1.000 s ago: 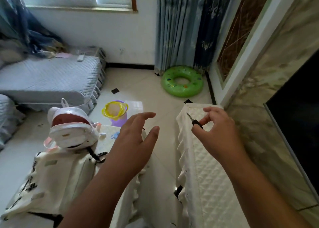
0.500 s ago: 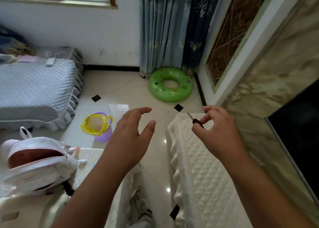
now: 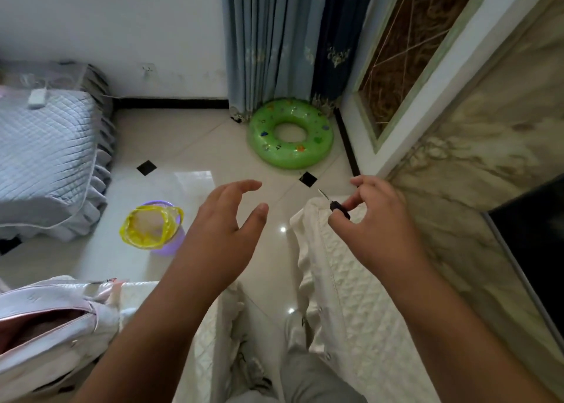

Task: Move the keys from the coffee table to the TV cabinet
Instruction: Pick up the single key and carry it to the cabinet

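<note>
My right hand [image 3: 375, 228] pinches a key [image 3: 334, 203] with a black head and a silver blade that points up and left. The key hangs just above the far end of the TV cabinet [image 3: 345, 299], which is draped in a white quilted cover. My left hand [image 3: 225, 234] hovers with fingers spread and nothing in it, over the gap between the cabinet and the coffee table [image 3: 210, 335] at lower left, also under a white quilted cover. Any other keys are hidden inside my right hand.
A white and pink bag [image 3: 48, 320] lies on the coffee table. On the floor stand a purple bin with a yellow liner [image 3: 152, 227] and a green swim ring [image 3: 290, 134]. A grey sofa [image 3: 45, 164] is at left, a dark TV screen [image 3: 537, 250] at right.
The view has moved forward and tilted down, so the bag slid to the lower left. Both hands keep their pose; the key stays pinched above the cabinet's far end.
</note>
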`<state>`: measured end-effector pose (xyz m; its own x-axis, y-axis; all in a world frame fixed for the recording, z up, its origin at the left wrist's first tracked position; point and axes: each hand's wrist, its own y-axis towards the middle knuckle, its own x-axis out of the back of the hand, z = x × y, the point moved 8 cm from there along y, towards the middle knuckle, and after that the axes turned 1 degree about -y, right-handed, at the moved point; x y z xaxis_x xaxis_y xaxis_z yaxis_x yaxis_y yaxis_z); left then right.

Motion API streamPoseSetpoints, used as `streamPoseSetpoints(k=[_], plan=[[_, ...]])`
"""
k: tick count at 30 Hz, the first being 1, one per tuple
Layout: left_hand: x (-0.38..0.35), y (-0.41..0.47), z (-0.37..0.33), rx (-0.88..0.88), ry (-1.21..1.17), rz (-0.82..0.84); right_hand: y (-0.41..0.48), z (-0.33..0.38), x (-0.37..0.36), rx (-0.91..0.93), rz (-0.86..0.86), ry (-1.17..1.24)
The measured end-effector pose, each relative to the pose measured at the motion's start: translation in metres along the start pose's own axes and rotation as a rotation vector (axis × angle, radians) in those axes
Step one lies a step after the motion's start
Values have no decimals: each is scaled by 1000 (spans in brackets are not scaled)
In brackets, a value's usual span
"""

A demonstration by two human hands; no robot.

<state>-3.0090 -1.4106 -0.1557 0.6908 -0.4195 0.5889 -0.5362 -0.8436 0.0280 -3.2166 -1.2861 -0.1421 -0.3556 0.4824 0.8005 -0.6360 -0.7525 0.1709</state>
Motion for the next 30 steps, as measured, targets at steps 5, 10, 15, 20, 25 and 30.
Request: streamPoseSetpoints(k=[5,10,15,20,25,30], plan=[[-14,27,14,48,8,27,30,-12,-19,11,0,-113],[-26,67,17,103,83,21,69,-23,-43,6,55,-88],[-49,117,11,115,136,16,121,-52,-59,-5,100,-85],[-81,170,7,131,134,3,167,-105,-75,-54,144,-85],[-113,224,3,101,153,34,207,-157,-100,-130,140,-63],[-152,262,15,113,170,87,227,-233,-143,-281,165,-103]])
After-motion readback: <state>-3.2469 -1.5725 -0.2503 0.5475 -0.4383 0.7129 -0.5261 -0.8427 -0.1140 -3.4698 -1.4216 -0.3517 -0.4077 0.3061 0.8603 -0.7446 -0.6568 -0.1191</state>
